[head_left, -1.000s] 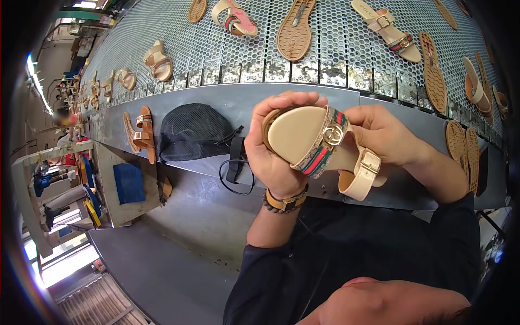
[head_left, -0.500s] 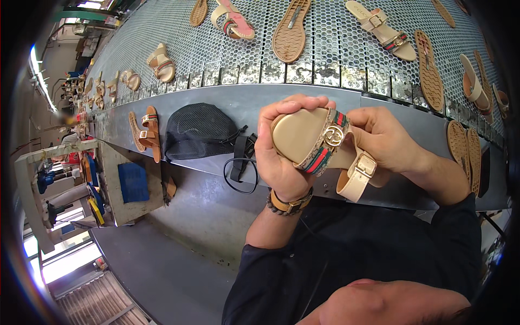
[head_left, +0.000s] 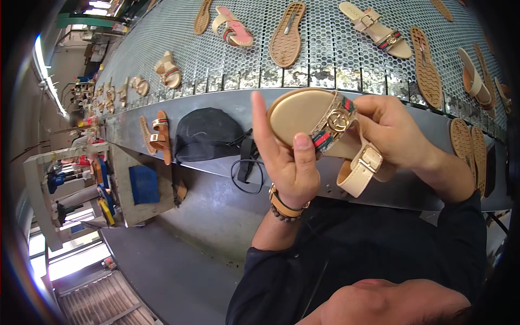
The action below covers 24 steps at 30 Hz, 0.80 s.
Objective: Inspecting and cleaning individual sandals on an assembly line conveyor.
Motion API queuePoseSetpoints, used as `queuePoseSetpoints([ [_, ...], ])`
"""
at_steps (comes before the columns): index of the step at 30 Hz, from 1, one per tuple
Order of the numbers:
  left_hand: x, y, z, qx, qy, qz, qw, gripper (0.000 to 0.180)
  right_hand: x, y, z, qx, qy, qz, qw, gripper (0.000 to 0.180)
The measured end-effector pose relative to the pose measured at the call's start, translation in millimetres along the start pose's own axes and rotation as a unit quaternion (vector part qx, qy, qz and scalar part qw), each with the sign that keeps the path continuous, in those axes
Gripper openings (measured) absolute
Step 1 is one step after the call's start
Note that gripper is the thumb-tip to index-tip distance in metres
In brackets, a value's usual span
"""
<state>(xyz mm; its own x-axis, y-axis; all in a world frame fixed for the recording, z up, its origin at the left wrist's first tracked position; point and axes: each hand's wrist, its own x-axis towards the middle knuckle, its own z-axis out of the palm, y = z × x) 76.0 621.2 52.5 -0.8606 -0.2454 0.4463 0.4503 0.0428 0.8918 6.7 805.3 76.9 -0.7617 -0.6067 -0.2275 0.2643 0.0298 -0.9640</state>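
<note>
Head view: both my hands are up over the grey metal ledge [head_left: 244, 102], and between them sits a beige slide sandal with a smooth padded footbed [head_left: 300, 114], toe end toward my left. My right hand [head_left: 394, 132] pinches it around the middle, fingers at the end of the patterned band with green-red-green stripe [head_left: 325, 140] and round gold-coloured emblem [head_left: 338, 120]. Beige strap with square gold-coloured buckle [head_left: 360, 170] hangs just below those fingers. My left hand [head_left: 291, 173] is at the toe: index finger straight up, thumb raised over the sandal's near edge, the two spread apart; other fingers hidden, can't tell if they press the sole. Left wrist: tan band bracelet [head_left: 284, 206] plus dark beads [head_left: 281, 218].

On the ledge, left side: black mesh bag [head_left: 208, 134], a thin black cord loop [head_left: 233, 174] beside it, a brown sandal with buckled strap [head_left: 162, 140] further left. Right side: two tan outsoles with wavy tread [head_left: 461, 142]. Beyond the ledge, a metal honeycomb-mesh surface [head_left: 327, 54] carries more, including a pink-footbed sandal [head_left: 238, 30] and a tan wavy sole [head_left: 286, 46].
</note>
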Motion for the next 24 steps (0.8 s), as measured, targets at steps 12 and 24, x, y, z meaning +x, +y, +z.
queuePoseSetpoints([
  [12,0.8,6.7,5.3,0.038,-0.015,-0.061,0.997,0.050,-19.4,-25.8,-27.1,-0.239,0.021,-0.095,0.966,0.025],
  [24,4.1,11.5,13.6,0.054,-0.051,-0.132,0.988,0.040,-32.2,-17.6,-38.4,-0.326,-0.014,-0.112,0.939,0.026],
])
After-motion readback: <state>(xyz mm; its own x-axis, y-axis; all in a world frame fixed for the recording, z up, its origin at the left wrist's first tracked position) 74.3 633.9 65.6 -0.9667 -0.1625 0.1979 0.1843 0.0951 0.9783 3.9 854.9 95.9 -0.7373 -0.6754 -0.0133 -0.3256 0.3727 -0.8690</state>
